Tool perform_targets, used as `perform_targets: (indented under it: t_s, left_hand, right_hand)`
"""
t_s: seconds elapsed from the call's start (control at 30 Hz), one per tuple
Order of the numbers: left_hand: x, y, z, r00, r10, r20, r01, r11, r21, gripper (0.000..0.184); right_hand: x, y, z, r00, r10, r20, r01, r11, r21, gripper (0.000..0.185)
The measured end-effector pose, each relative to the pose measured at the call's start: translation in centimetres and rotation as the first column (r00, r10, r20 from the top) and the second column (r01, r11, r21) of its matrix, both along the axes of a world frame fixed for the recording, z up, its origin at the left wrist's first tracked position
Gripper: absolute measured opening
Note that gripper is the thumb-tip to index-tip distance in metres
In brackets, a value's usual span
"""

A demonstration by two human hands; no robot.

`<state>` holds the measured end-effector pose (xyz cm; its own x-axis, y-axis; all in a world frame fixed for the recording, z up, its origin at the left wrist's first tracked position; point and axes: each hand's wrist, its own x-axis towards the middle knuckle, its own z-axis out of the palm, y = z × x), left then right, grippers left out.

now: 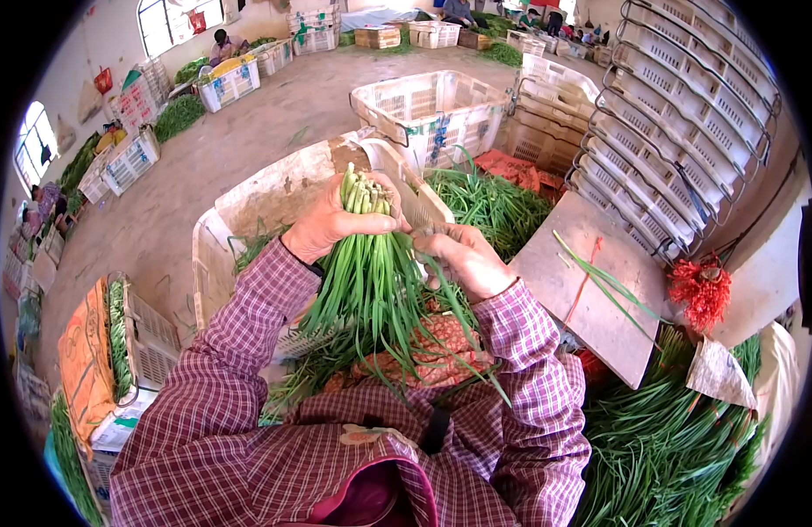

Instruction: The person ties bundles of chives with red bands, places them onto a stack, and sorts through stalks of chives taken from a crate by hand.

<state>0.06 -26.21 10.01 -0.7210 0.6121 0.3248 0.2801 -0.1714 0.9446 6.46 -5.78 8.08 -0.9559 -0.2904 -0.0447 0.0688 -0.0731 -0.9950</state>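
My left hand [340, 215] is wrapped round a bunch of green stalks [366, 263], just below their pale cut ends, which point up. The long leaves hang down and fan out over my lap. Close by on the right, my right hand [463, 255] has its fingers bent together at the side of the bunch; whatever they pinch is too small to name. Below the leaves lies a red patterned cloth [441, 351]. A board [599, 285] to the right carries a red tie [584, 285] and a few loose leaves [608, 281].
A white crate [215, 263] stands in front of me, with another crate [441, 114] behind it. Stacked crates [678, 123] rise at the right. Red ties [700, 294] hang beside the board, above piled greens [661, 439]. Several people sit farther off among crates.
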Motion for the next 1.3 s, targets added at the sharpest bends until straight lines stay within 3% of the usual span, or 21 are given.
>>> perform_targets:
  t_s: [0.03,0.13,0.17,0.23,0.3,0.33,0.37,0.47,0.57,0.7,0.83,0.87,0.9,1.0,1.1,1.3]
  left_hand:
    - [-0.2,0.0,0.0,1.0,0.0,0.002,0.0,1.0,0.0,0.024]
    - [-0.8,-0.5,-0.3,0.999,0.025,-0.04,-0.027,0.998,-0.055,0.024]
    - [-1.1,-0.9,-0.7,0.998,0.052,0.04,-0.052,0.999,-0.004,0.024]
    - [-1.6,-1.2,-1.0,0.991,0.064,0.119,-0.069,0.997,0.037,0.024]
    - [-1.8,-1.6,-1.4,0.983,0.045,0.179,-0.077,0.982,0.175,0.024]
    - [-2.0,-1.8,-1.5,0.985,0.036,0.17,-0.068,0.98,0.185,0.024]
    - [-2.2,-1.9,-1.6,0.985,0.037,0.17,-0.069,0.98,0.186,0.024]
    - [-2.0,-1.5,-1.1,0.971,-0.006,0.241,-0.063,0.959,0.275,0.023]
    - [-2.2,-1.3,-0.7,0.962,-0.064,0.264,-0.033,0.938,0.346,0.022]
    - [-3.0,-1.8,-0.8,0.948,-0.093,0.305,-0.051,0.899,0.434,0.022]
    - [-3.4,-3.0,-0.2,0.947,-0.099,0.305,-0.061,0.878,0.476,0.023]
    - [-3.8,-3.4,-0.3,0.95,-0.116,0.291,-0.039,0.879,0.476,0.024]
    - [-3.7,-3.3,-0.2,0.95,-0.116,0.29,-0.038,0.879,0.475,0.024]
    - [-2.9,-2.8,0.0,0.951,-0.085,0.297,-0.062,0.89,0.452,0.023]
    - [-2.5,-2.2,0.1,0.962,-0.084,0.261,-0.038,0.903,0.428,0.024]
    - [-1.5,-1.8,0.6,0.973,-0.069,0.219,-0.02,0.924,0.382,0.025]
  right_hand:
    - [0.2,-0.1,0.1,0.998,-0.001,0.07,0.011,0.991,-0.132,0.024]
    - [1.0,1.0,1.0,0.993,0.106,0.043,-0.072,0.871,-0.486,0.023]
    - [1.5,1.9,1.5,0.994,0.094,-0.063,-0.113,0.861,-0.495,0.02]
    - [2.7,3.2,2.2,0.985,0.028,-0.169,-0.089,0.926,-0.367,0.019]
    - [3.2,2.6,1.6,0.939,-0.043,-0.342,0.048,0.999,0.006,0.021]
    - [2.1,1.4,0.2,0.733,-0.081,-0.675,0.28,0.941,0.191,0.022]
    - [2.3,1.3,-0.6,0.614,-0.027,-0.789,0.551,0.731,0.403,0.018]
    - [2.6,-1.2,-1.6,0.494,0.067,-0.867,0.622,0.67,0.406,0.02]
    - [1.9,-2.5,-2.8,0.447,0.124,-0.886,0.712,0.55,0.437,0.023]
    - [1.0,-2.2,-5.2,0.386,0.132,-0.913,0.78,0.482,0.399,0.019]
    - [0.7,0.0,-8.6,0.551,0.082,-0.831,0.76,0.361,0.54,0.013]
    - [1.2,0.5,-8.6,0.584,0.043,-0.81,0.703,0.472,0.532,0.014]
    - [2.0,0.1,-7.0,0.583,0.042,-0.811,0.704,0.472,0.531,0.014]
    - [3.8,-1.7,-3.3,0.593,-0.174,-0.786,0.657,0.668,0.348,0.013]
    - [3.5,-3.4,-2.9,0.556,-0.217,-0.802,0.66,0.701,0.268,0.013]
    - [1.5,-4.5,-3.7,0.628,-0.244,-0.739,0.622,0.728,0.288,0.019]
